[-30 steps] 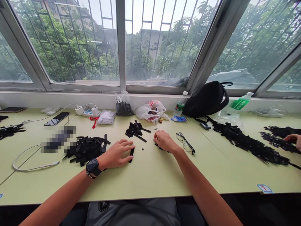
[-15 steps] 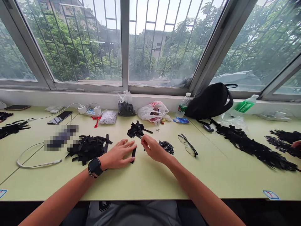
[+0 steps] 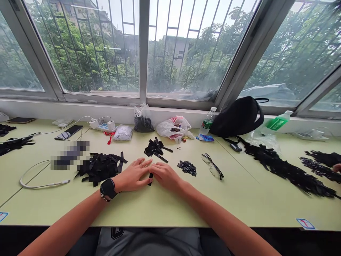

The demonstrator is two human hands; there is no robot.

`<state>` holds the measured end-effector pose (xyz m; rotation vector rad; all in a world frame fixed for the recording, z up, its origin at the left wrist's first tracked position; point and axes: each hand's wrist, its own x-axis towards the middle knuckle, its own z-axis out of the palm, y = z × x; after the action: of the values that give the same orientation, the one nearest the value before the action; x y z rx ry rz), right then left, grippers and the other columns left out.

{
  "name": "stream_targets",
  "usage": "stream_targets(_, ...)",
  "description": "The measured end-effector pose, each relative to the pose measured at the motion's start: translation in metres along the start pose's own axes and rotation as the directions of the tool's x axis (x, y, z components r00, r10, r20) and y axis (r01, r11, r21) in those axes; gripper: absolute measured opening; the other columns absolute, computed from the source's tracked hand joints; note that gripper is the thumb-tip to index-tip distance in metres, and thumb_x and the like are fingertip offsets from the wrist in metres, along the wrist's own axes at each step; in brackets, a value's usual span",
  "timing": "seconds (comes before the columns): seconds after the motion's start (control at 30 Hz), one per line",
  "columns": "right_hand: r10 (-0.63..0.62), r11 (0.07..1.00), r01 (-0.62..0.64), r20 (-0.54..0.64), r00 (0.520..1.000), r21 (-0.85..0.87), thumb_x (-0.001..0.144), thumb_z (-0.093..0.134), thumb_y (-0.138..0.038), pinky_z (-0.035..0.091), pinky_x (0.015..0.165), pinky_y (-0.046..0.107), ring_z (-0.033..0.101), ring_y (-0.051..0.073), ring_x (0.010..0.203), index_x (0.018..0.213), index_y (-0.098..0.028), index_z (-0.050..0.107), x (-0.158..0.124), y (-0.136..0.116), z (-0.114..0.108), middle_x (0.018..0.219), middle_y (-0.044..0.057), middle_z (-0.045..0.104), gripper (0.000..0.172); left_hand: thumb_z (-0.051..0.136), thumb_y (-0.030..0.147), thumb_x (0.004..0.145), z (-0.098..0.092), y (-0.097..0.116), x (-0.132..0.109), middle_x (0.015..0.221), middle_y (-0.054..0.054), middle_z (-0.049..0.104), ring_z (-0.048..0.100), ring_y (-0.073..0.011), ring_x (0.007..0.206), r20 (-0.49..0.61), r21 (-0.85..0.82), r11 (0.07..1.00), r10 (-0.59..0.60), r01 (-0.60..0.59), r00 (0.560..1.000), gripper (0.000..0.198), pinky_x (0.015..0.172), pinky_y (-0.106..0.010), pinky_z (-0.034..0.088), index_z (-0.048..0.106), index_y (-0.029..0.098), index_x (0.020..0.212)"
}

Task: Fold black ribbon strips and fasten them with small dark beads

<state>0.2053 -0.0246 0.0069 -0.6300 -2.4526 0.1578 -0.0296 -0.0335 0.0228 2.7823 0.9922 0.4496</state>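
Note:
A short black fabric strip (image 3: 150, 179) lies on the table between my two hands, its upper end covered by fingers. My left hand (image 3: 135, 175) rests low on the table with its fingers stretched out, the thumb and fingertips touching the strip's left side. Over the strip's upper part, my right hand (image 3: 167, 175) has its fingers drawn together and pointing left; whatever sits under its fingertips is hidden. A loose pile of black strips (image 3: 99, 167) lies left of my left hand. Beyond both hands sits a smaller pile of strips with small round pieces on them (image 3: 154, 146).
Right of my right hand are small dark round pieces (image 3: 187, 167) and eyeglasses (image 3: 212, 166). Along the back stand plastic bags (image 3: 173, 127), a bottle (image 3: 207, 122) and a black bag (image 3: 237, 117). A long heap of black strips (image 3: 287, 169) lies right, near another person's hand (image 3: 336, 168).
My right hand has moved left and slightly down from beside the strip onto its upper end, next to my left fingertips. My left hand has stayed in place.

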Motion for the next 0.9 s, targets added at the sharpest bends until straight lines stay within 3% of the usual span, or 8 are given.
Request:
stream_targets(0.3, 0.015, 0.993, -0.008, 0.058, 0.998, -0.117, 0.095, 0.057, -0.008, 0.046, 0.080, 0.033, 0.064, 0.021, 0.085, 0.091, -0.021, 0.063, 0.001, -0.010, -0.003, 0.089, 0.005, 0.072, 0.014, 0.051, 0.048, 0.107, 0.004, -0.003, -0.001, 0.170, -0.005, 0.035, 0.037, -0.0377, 0.150, 0.012, 0.005, 1.000, 0.006, -0.006, 1.000, 0.050, 0.124, -0.059, 0.033, 0.050, 0.033, 0.154)
stream_targets(0.63, -0.002, 0.986, 0.022, 0.123, 0.992, -0.163, 0.095, 0.052, -0.008, 0.044, 0.079, 0.034, 0.060, 0.020, 0.082, 0.087, -0.020, 0.059, 0.000, -0.018, -0.013, 0.088, 0.006, 0.070, 0.016, 0.049, 0.052, 0.106, 0.008, -0.005, 0.000, 0.170, -0.004, 0.035, 0.036, -0.0387, 0.150, 0.000, -0.010, 1.000, -0.012, 0.011, 1.000, 0.061, 0.122, -0.058, 0.035, 0.036, 0.035, 0.164)
stream_targets(0.9, 0.017, 0.999, -0.016, 0.032, 0.999, -0.050, 0.091, 0.052, -0.005, 0.048, 0.080, 0.032, 0.061, 0.021, 0.085, 0.085, -0.020, 0.058, -0.001, -0.013, -0.006, 0.089, 0.006, 0.070, 0.017, 0.055, 0.046, 0.104, 0.003, -0.004, 0.001, 0.167, -0.005, 0.040, 0.040, -0.0384, 0.146, -0.004, -0.030, 0.999, -0.020, 0.020, 1.000, 0.059, 0.119, -0.057, 0.039, 0.042, 0.036, 0.160)
